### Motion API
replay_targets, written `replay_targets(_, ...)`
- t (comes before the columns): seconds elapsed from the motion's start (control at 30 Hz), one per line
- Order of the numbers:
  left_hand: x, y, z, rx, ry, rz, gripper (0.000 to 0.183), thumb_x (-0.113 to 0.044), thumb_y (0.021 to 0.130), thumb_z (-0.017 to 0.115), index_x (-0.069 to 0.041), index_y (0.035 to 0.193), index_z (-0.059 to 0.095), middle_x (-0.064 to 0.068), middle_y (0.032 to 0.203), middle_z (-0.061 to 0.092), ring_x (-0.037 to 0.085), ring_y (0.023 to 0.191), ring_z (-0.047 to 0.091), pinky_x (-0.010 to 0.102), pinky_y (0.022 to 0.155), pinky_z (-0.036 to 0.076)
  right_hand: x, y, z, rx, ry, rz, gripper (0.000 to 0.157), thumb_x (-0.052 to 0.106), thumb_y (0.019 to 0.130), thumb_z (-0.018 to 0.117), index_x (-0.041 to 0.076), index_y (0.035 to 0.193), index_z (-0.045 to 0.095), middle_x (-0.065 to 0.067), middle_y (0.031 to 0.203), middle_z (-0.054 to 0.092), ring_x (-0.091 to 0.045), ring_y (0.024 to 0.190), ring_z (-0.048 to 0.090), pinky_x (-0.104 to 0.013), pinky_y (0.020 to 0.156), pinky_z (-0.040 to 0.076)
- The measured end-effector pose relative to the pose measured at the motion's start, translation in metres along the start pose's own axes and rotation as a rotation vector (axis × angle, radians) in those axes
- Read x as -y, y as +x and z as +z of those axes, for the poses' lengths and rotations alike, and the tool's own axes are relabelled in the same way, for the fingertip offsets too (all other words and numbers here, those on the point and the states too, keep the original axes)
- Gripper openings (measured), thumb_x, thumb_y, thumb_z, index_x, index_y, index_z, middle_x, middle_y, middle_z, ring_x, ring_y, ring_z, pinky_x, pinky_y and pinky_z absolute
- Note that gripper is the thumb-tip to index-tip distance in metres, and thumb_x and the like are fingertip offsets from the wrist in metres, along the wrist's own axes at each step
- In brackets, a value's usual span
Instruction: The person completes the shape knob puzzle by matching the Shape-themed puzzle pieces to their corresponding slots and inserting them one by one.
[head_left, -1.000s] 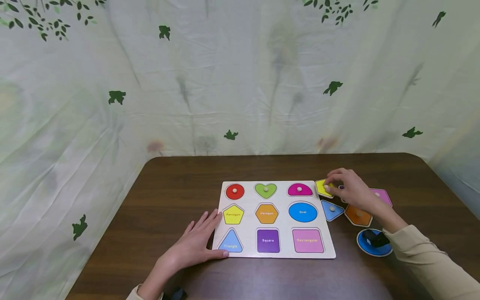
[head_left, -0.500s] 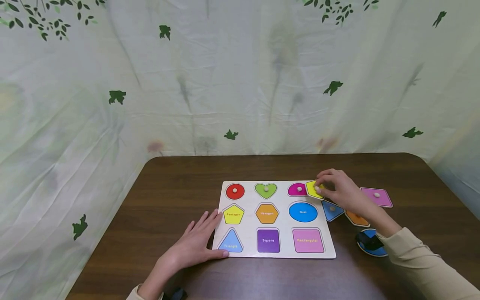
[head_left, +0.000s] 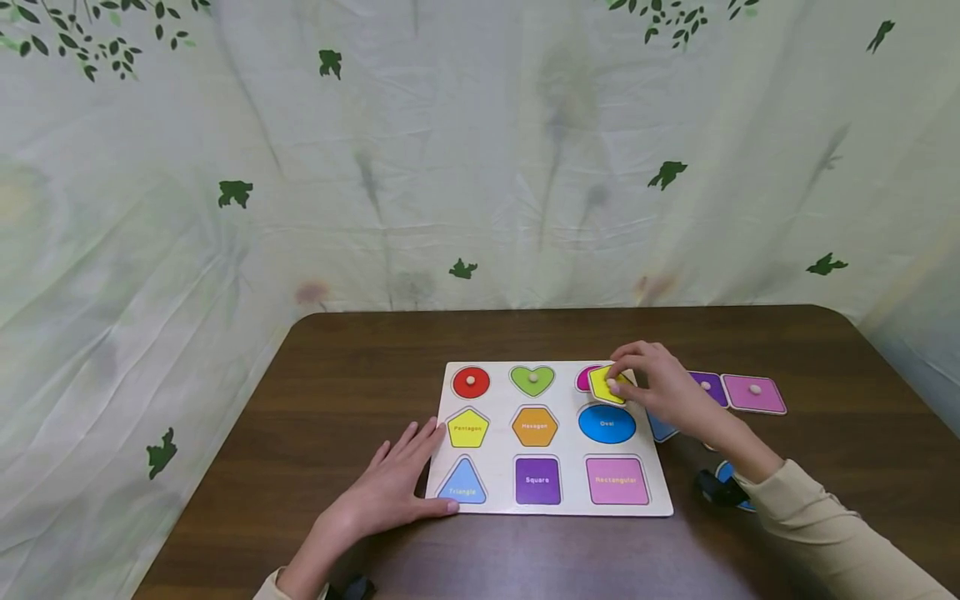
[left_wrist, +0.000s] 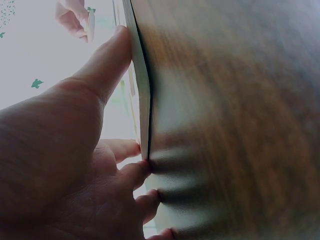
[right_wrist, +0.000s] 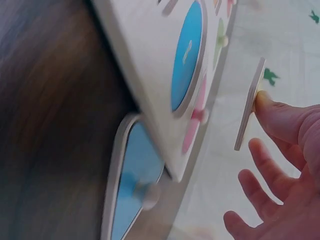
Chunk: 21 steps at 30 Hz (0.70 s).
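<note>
My right hand point(head_left: 660, 387) pinches the white knob of a yellow knob-puzzle piece point(head_left: 602, 387). It holds the piece above the far right part of a white shape-puzzle board point(head_left: 500, 483), partly covering the magenta semicircle piece point(head_left: 585, 379). In the right wrist view the yellow piece point(right_wrist: 249, 105) appears edge-on and tilted, apart from the board. My left hand point(head_left: 397, 479) rests at the board's left edge, its thumb on the near left corner and its fingers spread along the side. A red circle point(head_left: 465, 385) and a green heart point(head_left: 525, 385) sit in the far row.
Right of the board lie a blue triangle piece point(head_left: 662, 429), a purple square piece point(head_left: 710, 387) and a pink rectangle piece point(head_left: 752, 393). A blue piece point(head_left: 725, 472) shows partly behind the black wrist camera point(head_left: 716, 490). A patterned curtain point(head_left: 480, 167) hangs behind the wooden table point(head_left: 360, 358).
My right hand has carried the yellow piece leftward from the table beside the board to over the board. The purple square has come into view behind it. My left hand stays still.
</note>
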<state>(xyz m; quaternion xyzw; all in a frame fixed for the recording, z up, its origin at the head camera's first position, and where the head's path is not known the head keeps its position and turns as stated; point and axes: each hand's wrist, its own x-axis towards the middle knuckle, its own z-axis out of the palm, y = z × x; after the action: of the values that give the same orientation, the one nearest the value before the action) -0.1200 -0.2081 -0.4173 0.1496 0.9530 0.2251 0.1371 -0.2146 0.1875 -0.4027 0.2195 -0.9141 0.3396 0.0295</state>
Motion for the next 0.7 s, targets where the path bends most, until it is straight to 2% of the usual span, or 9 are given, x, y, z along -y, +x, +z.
replay_targets(0.2,0.0,0.0,0.0,-0.002,-0.003,-0.002,0.107,-0.062,0.073,0.077,-0.015,0.156,0.029,0.005,0.162,0.022,0.034,0.149,0.012,0.064,0.113,0.009,0.012,0.004,0.008,-0.015,-0.007,-0.034,0.01,0.01,0.085,0.078,0.015,0.094,0.074,-0.011,0.118,0.058,-0.035,0.119,0.044,-0.059,0.094,0.043)
replay_targets(0.4,0.0,0.001,0.0,0.0,-0.003,-0.007,0.107,-0.062,0.072,0.077,-0.015,0.156,0.029,0.006,0.162,0.022,0.034,0.149,0.011,0.065,0.113,0.009,0.023,0.007,0.016,-0.016,0.001,-0.027,0.011,0.012,0.084,0.079,0.016,0.093,0.074,-0.008,0.118,0.058,-0.032,0.12,0.044,-0.056,0.093,0.047)
replay_targets(0.7,0.001,0.001,0.0,-0.005,0.003,0.002,0.107,-0.063,0.073,0.076,-0.014,0.156,0.029,0.005,0.162,0.021,0.033,0.149,0.011,0.064,0.113,0.008,0.039,0.01,0.027,0.001,0.015,-0.066,0.01,0.015,0.085,0.079,0.018,0.092,0.073,-0.006,0.119,0.059,-0.028,0.119,0.046,-0.055,0.095,0.044)
